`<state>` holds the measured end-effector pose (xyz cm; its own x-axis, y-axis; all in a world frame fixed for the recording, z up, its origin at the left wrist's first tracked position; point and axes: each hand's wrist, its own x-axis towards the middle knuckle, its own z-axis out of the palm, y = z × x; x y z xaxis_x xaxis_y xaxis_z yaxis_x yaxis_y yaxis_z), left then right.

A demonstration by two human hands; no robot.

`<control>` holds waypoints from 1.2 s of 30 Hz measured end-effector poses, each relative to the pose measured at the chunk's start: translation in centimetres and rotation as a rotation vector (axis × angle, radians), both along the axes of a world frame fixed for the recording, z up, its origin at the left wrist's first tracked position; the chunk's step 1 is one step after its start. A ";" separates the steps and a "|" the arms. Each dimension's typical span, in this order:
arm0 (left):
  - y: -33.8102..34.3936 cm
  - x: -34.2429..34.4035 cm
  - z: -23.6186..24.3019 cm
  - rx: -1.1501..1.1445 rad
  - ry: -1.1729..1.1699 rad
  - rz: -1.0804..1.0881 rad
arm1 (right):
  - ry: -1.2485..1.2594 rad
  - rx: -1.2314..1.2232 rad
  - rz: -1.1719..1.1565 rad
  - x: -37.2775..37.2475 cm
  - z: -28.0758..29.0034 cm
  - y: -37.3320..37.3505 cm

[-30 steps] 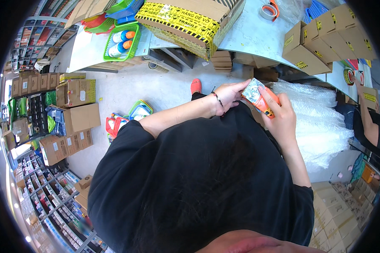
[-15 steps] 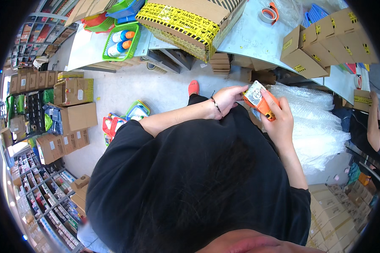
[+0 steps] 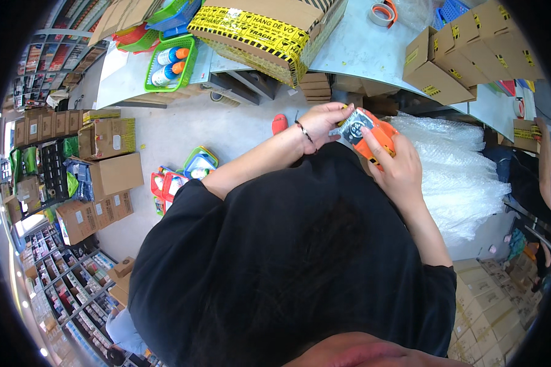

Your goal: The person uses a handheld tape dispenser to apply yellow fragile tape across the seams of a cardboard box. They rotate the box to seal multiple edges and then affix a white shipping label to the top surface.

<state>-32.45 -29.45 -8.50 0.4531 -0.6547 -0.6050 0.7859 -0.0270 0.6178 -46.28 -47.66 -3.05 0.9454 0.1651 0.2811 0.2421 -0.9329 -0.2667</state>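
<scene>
An orange tape dispenser [image 3: 382,131] with a toothed metal end and yellow-black tape is held up in front of my body. My right hand [image 3: 397,168] grips it, the index finger lying on the metal plate. The fingertips of my left hand [image 3: 321,125], with a beaded bracelet at the wrist, pinch at the toothed end where a bit of yellow tape shows. Below and right of the dispenser, bubble wrap [image 3: 453,177] hangs in sheets. A red slipper [image 3: 280,122] shows on the floor beyond my left hand.
Ahead stands a workbench [image 3: 349,49] with a taped carton [image 3: 245,27], a bottle basket [image 3: 170,67] and folded boxes [image 3: 471,43]. Baskets [image 3: 177,180] lie on the floor left, near stacked cartons [image 3: 110,177] and shelves. Other people [image 3: 520,177] are at the right and lower left.
Both my hands and the dispenser have moved up and a little left, with the dispenser turned slightly. The person at the right has moved an arm to a cardboard box.
</scene>
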 end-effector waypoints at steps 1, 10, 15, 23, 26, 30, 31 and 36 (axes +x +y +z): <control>0.3 0.5 0.2 0.037 -0.049 0.009 | -0.001 -0.016 -0.019 0.0 0.0 0.2; 17.3 17.6 5.9 0.498 -0.805 0.471 | -0.045 0.194 -0.058 -3.0 0.3 -2.6; 23.3 25.2 6.5 0.788 -0.820 0.452 | -0.012 0.164 -0.095 -3.1 0.4 -3.3; 23.7 29.0 2.1 0.711 -1.011 0.519 | -0.051 0.119 -0.096 0.7 0.3 -3.9; 24.0 29.4 0.1 0.569 -1.092 0.612 | -0.041 0.113 -0.077 1.2 0.1 -3.6; 24.2 29.8 -1.9 0.541 -1.071 0.691 | -0.026 0.106 -0.082 1.5 -0.3 -3.0; 24.2 29.9 -2.2 0.526 -1.103 0.693 | -0.022 0.109 -0.077 1.6 -0.3 -2.9; 23.9 30.1 -3.5 0.472 -1.107 0.739 | -0.005 0.104 -0.079 1.8 -0.5 -2.9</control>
